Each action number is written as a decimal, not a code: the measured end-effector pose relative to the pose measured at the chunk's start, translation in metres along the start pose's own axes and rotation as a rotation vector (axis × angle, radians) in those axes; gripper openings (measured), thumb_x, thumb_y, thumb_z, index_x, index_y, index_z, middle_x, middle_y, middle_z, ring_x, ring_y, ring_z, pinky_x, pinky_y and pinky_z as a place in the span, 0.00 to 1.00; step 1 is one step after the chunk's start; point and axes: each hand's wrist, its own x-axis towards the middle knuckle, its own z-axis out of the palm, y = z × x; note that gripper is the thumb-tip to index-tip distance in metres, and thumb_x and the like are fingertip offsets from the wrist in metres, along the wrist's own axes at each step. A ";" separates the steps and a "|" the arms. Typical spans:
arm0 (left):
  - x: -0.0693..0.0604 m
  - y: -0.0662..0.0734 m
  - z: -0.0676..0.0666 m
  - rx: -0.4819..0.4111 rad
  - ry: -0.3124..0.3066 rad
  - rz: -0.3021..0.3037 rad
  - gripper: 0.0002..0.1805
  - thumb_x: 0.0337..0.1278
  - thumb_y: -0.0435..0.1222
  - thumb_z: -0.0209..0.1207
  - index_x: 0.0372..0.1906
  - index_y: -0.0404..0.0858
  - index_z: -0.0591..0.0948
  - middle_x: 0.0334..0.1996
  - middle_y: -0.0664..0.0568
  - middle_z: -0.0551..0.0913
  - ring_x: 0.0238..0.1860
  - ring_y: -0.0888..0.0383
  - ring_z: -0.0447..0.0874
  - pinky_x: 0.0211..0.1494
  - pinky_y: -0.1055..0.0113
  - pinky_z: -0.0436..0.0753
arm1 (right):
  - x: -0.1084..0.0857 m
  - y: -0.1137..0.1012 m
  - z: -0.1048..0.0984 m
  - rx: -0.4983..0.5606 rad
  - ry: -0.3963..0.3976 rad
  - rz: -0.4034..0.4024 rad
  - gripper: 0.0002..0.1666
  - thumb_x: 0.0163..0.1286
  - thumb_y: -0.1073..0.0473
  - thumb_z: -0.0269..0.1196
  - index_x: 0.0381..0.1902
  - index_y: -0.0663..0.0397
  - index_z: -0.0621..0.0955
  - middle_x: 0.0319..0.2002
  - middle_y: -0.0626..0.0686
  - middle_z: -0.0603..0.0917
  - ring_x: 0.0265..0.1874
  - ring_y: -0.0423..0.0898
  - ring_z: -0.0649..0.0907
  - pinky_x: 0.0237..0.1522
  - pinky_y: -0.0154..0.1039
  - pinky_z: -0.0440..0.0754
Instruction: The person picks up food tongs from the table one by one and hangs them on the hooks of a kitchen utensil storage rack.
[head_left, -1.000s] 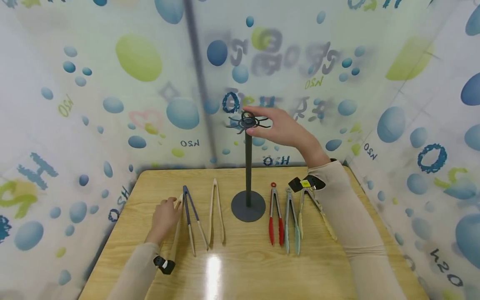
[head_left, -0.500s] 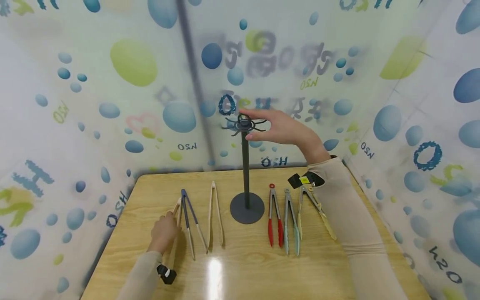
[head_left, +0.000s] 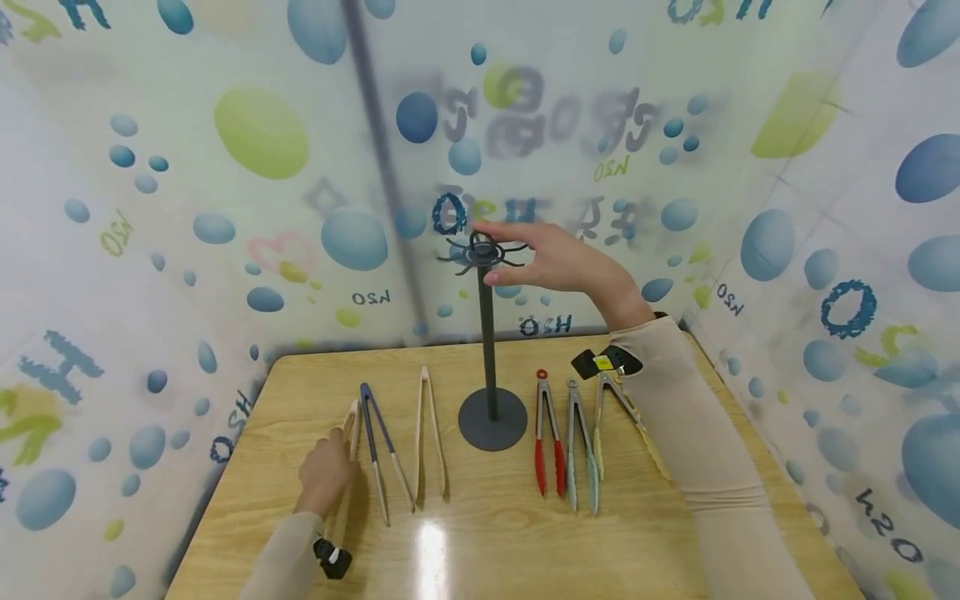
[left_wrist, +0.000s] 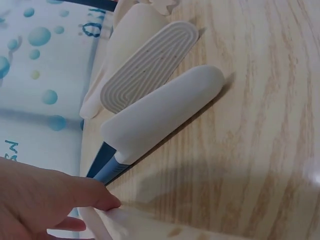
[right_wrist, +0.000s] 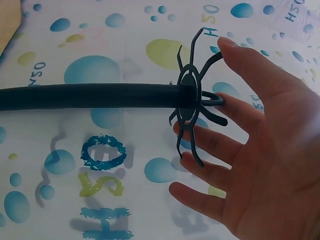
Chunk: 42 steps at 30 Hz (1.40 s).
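At the left of the table, my left hand (head_left: 326, 473) grips cream tongs (head_left: 353, 429); the left wrist view shows the thumb on their pale surface (left_wrist: 145, 226), with other fingers on the far side. Blue-handled tongs (head_left: 378, 429) lie just right of that hand, their white heads (left_wrist: 162, 107) apart from it. My right hand (head_left: 566, 260) is raised at the top of a dark stand (head_left: 488, 342). In the right wrist view its spread fingers and thumb surround the curved hooks (right_wrist: 194, 145), with fingertips at or near several of them; firm contact cannot be told.
Another pair of cream tongs (head_left: 420, 433) lies between the blue pair and the stand's round base (head_left: 492, 433). Right of the base lie red tongs (head_left: 539, 454), pale green tongs (head_left: 572, 458) and yellow tongs (head_left: 637, 417), partly under the right forearm. Patterned sheets (head_left: 262, 133) surround the wooden table (head_left: 510, 550).
The head view has shifted slightly. My left hand has moved a little down along the cream tongs' area, while my right hand stays around the top of the stand.
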 end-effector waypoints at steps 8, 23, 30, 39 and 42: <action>0.002 0.004 -0.006 -0.006 0.046 0.010 0.36 0.52 0.36 0.64 0.65 0.27 0.66 0.43 0.28 0.79 0.30 0.42 0.81 0.23 0.54 0.76 | -0.001 -0.004 -0.005 -0.016 -0.031 0.026 0.47 0.66 0.36 0.64 0.77 0.23 0.55 0.75 0.49 0.65 0.75 0.52 0.66 0.72 0.60 0.64; 0.001 0.037 -0.026 -0.051 0.188 0.052 0.40 0.55 0.38 0.65 0.72 0.34 0.62 0.56 0.27 0.76 0.25 0.48 0.77 0.18 0.63 0.69 | 0.000 -0.003 -0.009 -0.066 -0.059 -0.020 0.45 0.69 0.38 0.62 0.78 0.25 0.54 0.73 0.51 0.69 0.72 0.52 0.70 0.69 0.58 0.69; -0.002 0.059 -0.037 -0.064 0.262 0.098 0.38 0.53 0.37 0.65 0.70 0.36 0.65 0.52 0.29 0.79 0.26 0.47 0.79 0.17 0.62 0.70 | 0.001 -0.005 -0.018 -0.085 -0.137 -0.042 0.44 0.72 0.43 0.60 0.78 0.26 0.52 0.74 0.52 0.67 0.74 0.52 0.68 0.70 0.56 0.68; 0.001 0.081 -0.049 -0.103 0.342 0.168 0.38 0.54 0.38 0.63 0.72 0.39 0.65 0.51 0.33 0.80 0.29 0.47 0.79 0.18 0.64 0.69 | 0.000 -0.007 -0.022 -0.067 -0.149 -0.026 0.45 0.71 0.47 0.62 0.78 0.25 0.53 0.74 0.51 0.68 0.73 0.51 0.68 0.69 0.55 0.70; 0.001 0.088 -0.054 -0.113 0.371 0.189 0.38 0.54 0.38 0.64 0.72 0.39 0.66 0.48 0.34 0.80 0.28 0.48 0.79 0.18 0.64 0.70 | 0.000 -0.008 -0.022 -0.066 -0.136 -0.017 0.45 0.70 0.47 0.64 0.78 0.25 0.53 0.74 0.52 0.68 0.73 0.51 0.69 0.69 0.55 0.70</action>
